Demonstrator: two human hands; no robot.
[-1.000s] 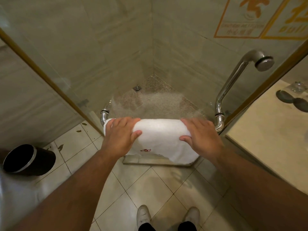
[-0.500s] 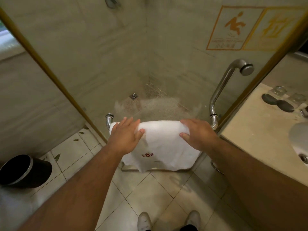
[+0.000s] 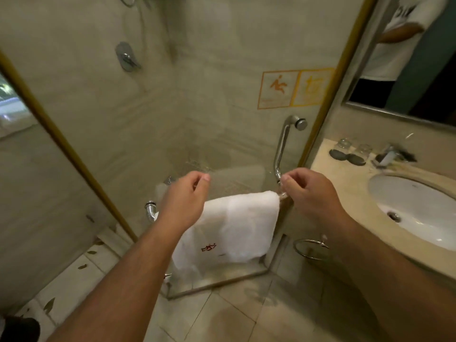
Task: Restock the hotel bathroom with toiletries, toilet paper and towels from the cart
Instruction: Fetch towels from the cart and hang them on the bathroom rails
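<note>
- Hanging over the low chrome bar (image 3: 151, 210) on the glass shower door (image 3: 222, 134), the white towel (image 3: 237, 225) drapes down the near side. A small red emblem (image 3: 208, 247) shows near its lower left.
- Of the two hands, the left hand (image 3: 183, 197) hovers in front of the towel's upper left end. Its fingers are loosely curled, the thumb tip is close to the forefinger, and it holds nothing. Whether it brushes the cloth cannot be told.
- Just beside the towel's upper right corner, the right hand (image 3: 312, 193) is likewise loosely curled and holds nothing. Its thumb is near the foot of the door handle (image 3: 281, 146).
- That chrome handle rises from the bar's right end, bending at the top to a round mount on the glass.
- Two orange-yellow stickers (image 3: 294, 88) sit on the glass above the handle; one shows a slipping figure.
- Behind the glass, a shower valve (image 3: 126, 57) is fixed to the tiled wall.
- On the right, the beige tabletop (image 3: 345, 191) holds a white oval basin (image 3: 419, 211), a tap (image 3: 391, 155) and two clear glasses (image 3: 344, 145) with dark round coasters (image 3: 336, 154) just beside them.
- A mirror (image 3: 407, 70) hangs above the tabletop.
- Below the tabletop's edge, a chrome towel ring (image 3: 309, 248) sticks out.
- Pale floor tiles (image 3: 222, 317) run underfoot, and a black bin (image 3: 19, 329) sits at the lower left corner.
</note>
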